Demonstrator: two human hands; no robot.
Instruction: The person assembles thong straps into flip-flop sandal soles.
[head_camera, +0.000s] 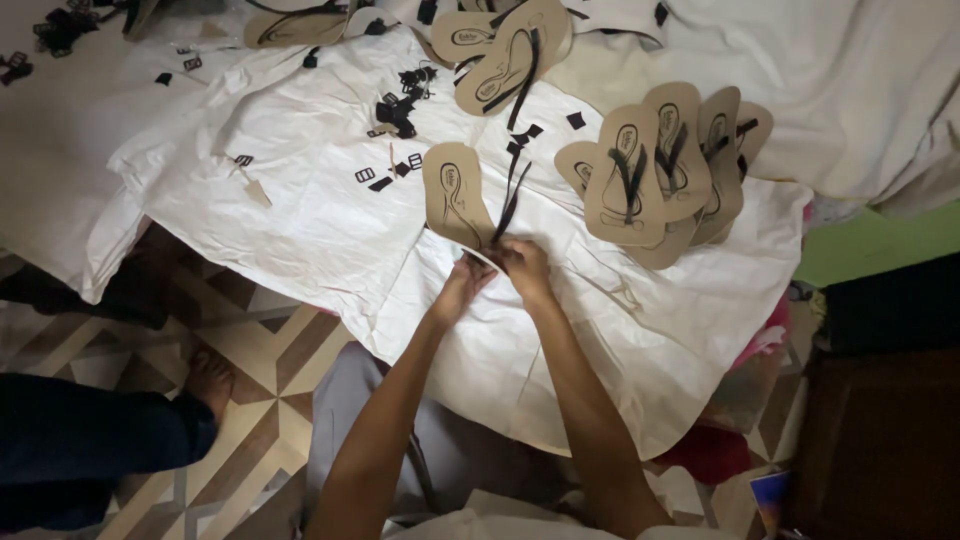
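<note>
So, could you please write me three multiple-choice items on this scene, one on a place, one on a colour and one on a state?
1. Where is the overlapping pile of soles relative to the hands?
A. To their upper right
B. On the tiled floor
C. Under the sheet

2. What colour are the straps that rise from the hands?
A. White
B. Black
C. Red

3. How do the left hand and right hand stand?
A. Far apart
B. Both flat and idle
C. Close together at the lower end of the tan sole

Answers: 1 A, the pile lies on the white sheet up and to the right of the hands. 2 B, the straps are dark against the sheet. 3 C, both hands meet at the sole's near end.
</note>
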